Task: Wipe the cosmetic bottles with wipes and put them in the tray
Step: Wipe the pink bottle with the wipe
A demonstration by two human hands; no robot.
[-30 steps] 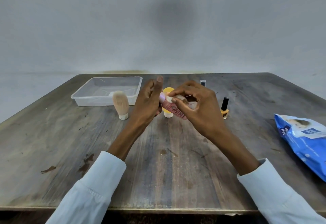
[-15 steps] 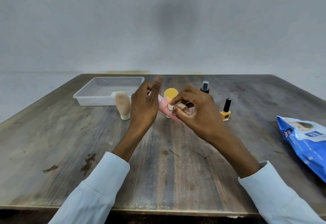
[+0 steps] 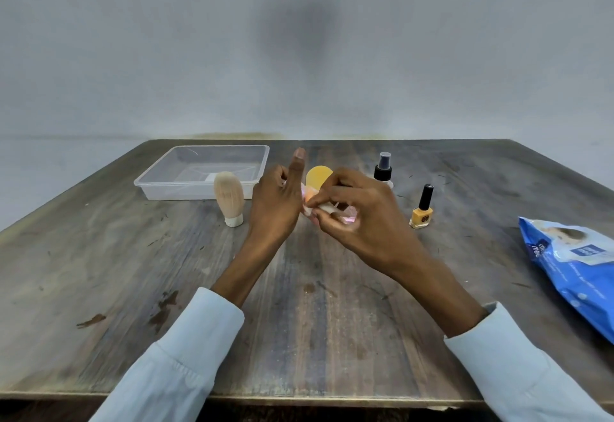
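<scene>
1. pink bottle held up above the middle of the table, mostly hidden between both hands; only bits of pink showing.
2. left hand curled round the bottle's left end, thumb sticking straight up; holding, not wiping.
3. right hand pinching a small white wipe against the bottle, fingertips tight on it.
4. wiping step looks midway: bottle not yet in the tray, which sits far left, apparently with only a small white thing inside.
5. to do it well, probably: keep the left grip firm at one end, turn the bottle a little at a time, drag the wipe along the full length, then swap ends so the covered part gets cleaned too.
6. best kept lifted and away from the standing things just behind, to avoid knocking them.
7. beige bottle standing cap-down just left of the left hand, near the tray's front wall.
8. yellow round thing right behind the hands, partly hidden.
9. spray bottle with a black collar further right and far; yellow nail polish nearer, right of the right hand.
10. blue wipes pack lying at the right edge, well apart.
</scene>
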